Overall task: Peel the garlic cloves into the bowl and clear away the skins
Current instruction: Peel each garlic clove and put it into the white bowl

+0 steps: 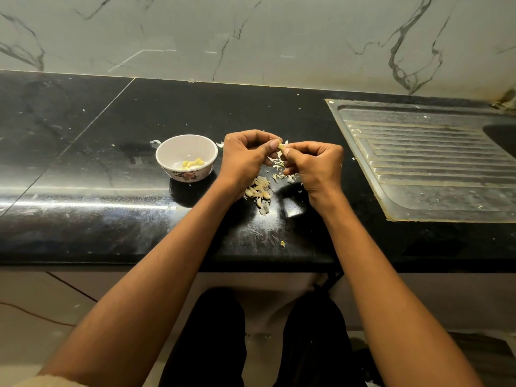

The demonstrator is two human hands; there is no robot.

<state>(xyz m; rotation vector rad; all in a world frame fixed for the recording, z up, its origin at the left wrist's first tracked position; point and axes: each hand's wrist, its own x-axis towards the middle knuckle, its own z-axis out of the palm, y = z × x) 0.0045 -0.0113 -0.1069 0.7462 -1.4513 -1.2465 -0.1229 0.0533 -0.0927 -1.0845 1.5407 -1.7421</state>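
Glossy black stone counter (pixel 83 152); ribbed dull metal drainboard (pixel 418 163); glazed bowl (pixel 186 146).

Head cam looks fwd and down (wide-angle, close) over the black counter (pixel 83 163) toward wall.

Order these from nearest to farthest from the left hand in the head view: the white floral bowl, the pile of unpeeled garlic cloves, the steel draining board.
Measured from the left hand:
1. Pile of unpeeled garlic cloves, on the black counter just below its wrist.
2. White floral bowl, on its left side.
3. Steel draining board, far right, beyond the right hand.
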